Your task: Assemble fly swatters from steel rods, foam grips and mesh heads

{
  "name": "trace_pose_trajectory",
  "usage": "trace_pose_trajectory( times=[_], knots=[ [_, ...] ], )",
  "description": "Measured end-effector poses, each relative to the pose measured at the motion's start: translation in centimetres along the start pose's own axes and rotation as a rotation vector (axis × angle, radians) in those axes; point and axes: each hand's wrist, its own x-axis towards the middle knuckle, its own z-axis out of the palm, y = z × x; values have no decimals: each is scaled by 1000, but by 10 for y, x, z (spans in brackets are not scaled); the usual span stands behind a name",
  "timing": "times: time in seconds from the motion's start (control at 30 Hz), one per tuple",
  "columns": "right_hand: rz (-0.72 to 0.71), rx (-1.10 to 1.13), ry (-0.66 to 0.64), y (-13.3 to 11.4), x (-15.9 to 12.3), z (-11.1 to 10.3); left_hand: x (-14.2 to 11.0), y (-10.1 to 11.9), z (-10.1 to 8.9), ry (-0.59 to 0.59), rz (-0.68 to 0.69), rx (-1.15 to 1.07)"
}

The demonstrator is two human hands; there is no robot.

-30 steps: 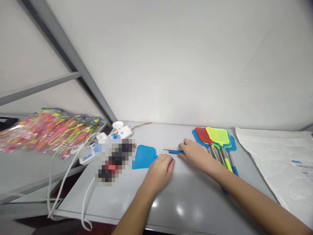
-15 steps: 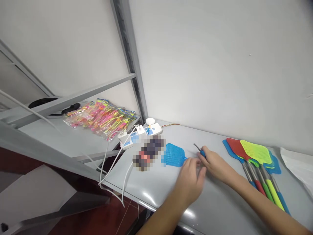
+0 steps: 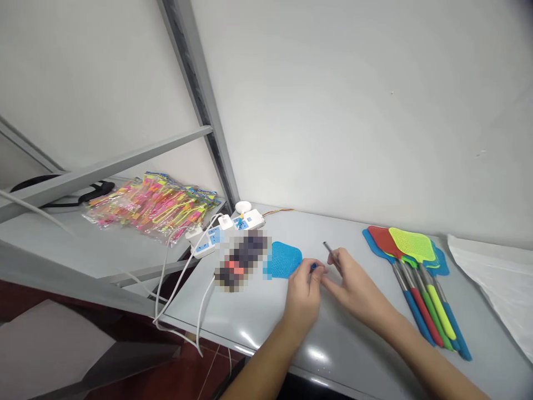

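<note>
A loose blue swatter head (image 3: pixel 283 259) lies flat on the grey table (image 3: pixel 333 344). My left hand (image 3: pixel 303 291) is closed, pinching the head's short blue stub at its right end. My right hand (image 3: pixel 353 283) is closed on a thin metal rod (image 3: pixel 328 250), whose free end sticks up and to the left, close to the stub. Several finished fly swatters (image 3: pixel 416 261) in blue, red, green and yellow lie fanned out to the right of my hands.
A blurred dark object (image 3: pixel 240 261) sits left of the blue head. White power strips (image 3: pixel 225 230) with cables hang over the table's left edge. A bag of bright toys (image 3: pixel 154 203) lies on the left shelf. A white plastic bag (image 3: pixel 495 278) covers the far right.
The view has swung left and back a little. My left hand has moved from beside the head to pinching its stub. My right hand has lifted the rod off the table and tilted it.
</note>
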Motion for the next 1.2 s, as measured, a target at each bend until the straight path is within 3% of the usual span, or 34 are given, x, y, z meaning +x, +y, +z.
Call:
trace_pose_trajectory(
  times=[0.1,0.2,0.3,0.43,0.77,0.93,1.1,1.2],
  knots=[
    [70,293,96,-8,1,-32,1,-1,0,6,27,71],
    [117,829,267,-28,8,-53,1,-1,4,-56,53,153],
    [55,1148,311,-45,17,-53,1,-2,8,-132,89,214],
    [-2,1269,266,-49,27,-34,2,-6,11,-149,100,244],
    [-56,1187,140,-44,27,-26,2,-6,13,-167,214,248],
    [-75,1043,130,-36,27,-20,3,-7,12,-189,158,252],
    [12,647,-131,-24,25,-19,4,-10,13,-235,71,196],
    [51,624,-87,-23,22,-25,3,-10,14,-263,35,182]
  ],
)
